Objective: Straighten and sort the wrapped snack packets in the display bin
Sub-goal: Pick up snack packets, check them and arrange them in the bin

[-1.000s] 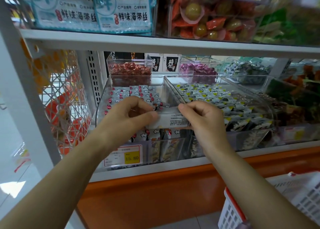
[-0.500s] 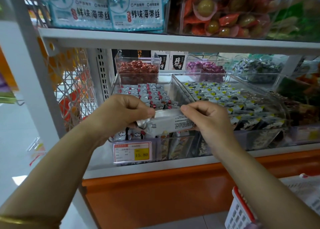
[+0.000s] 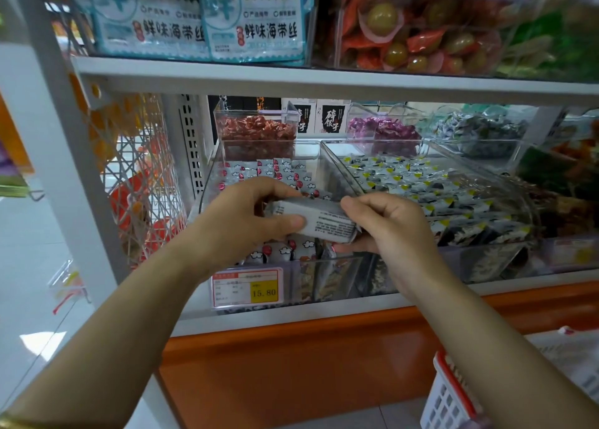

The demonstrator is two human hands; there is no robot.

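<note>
White metal shelving (image 3: 324, 83) stands on an orange base panel (image 3: 291, 370) — shop fittings. Pale glossy floor (image 3: 29, 266) lies at left, catching a bright light patch.

The packet (image 3: 316, 221) looks like matt silver-grey foil film with fine print. The bin (image 3: 304, 155) is clear, glossy hard plastic, as is its neighbour (image 3: 505, 185). The shelf (image 3: 324, 80) is smooth painted metal, pale grey. The price tag (image 3: 248, 287) is paper behind a shiny clear sleeve. The basket (image 3: 449, 399) is white moulded plastic with a red rim. The side rack (image 3: 136, 169) is thin wire.
</note>
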